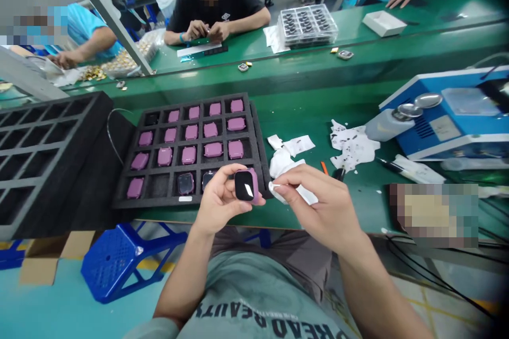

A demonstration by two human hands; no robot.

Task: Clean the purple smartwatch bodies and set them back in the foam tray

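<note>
Green workbench (pixel 306 111), with a blue-and-white boxy machine (pixel 449 111) near its right end. Left hand (pixel 220 196): thumb and fingers pinching a purple, square-cornered watch case with a glossy black face (pixel 246 185) — held above the bench's near edge, at the near right corner of a black foam tray (pixel 161 186) of similar cases. Right hand (pixel 318 201): thumb and fingertips pressed together on a crumpled white wipe (pixel 274 186), just beside the case. Beyond — loose white wipes (pixel 294 145) on the bench.

Single head view: worn on the person's head, facing forward and down past the shirt (pixel 254 296) (close below) to the bench (pixel 294 111), people beyond.
</note>
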